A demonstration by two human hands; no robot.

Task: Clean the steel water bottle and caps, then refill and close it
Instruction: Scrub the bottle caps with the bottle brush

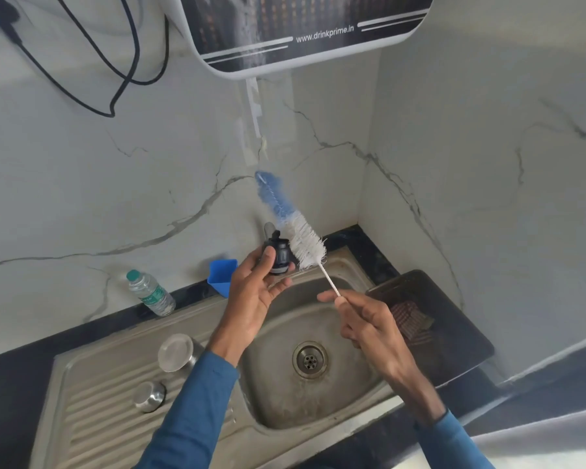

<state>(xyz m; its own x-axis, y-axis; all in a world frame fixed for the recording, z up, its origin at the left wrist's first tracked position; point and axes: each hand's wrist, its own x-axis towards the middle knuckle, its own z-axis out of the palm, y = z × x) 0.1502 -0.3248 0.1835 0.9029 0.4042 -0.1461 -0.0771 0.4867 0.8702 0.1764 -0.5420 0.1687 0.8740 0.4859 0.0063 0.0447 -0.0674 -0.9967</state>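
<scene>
Over sink (278,394), brush (303,243) beside cap (278,258) — slanting up-left

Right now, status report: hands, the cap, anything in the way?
Left hand grips black cap over sink. Right hand holds bottle brush, bristles beside cap. Steel bottle and small steel cap on drainboard, nothing blocking.

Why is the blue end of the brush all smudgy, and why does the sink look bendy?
Head view: the bottle brush is motion-blurred at its blue tip; the black cap looks sharper; the wide-angle lens bows the sink rim.
</scene>
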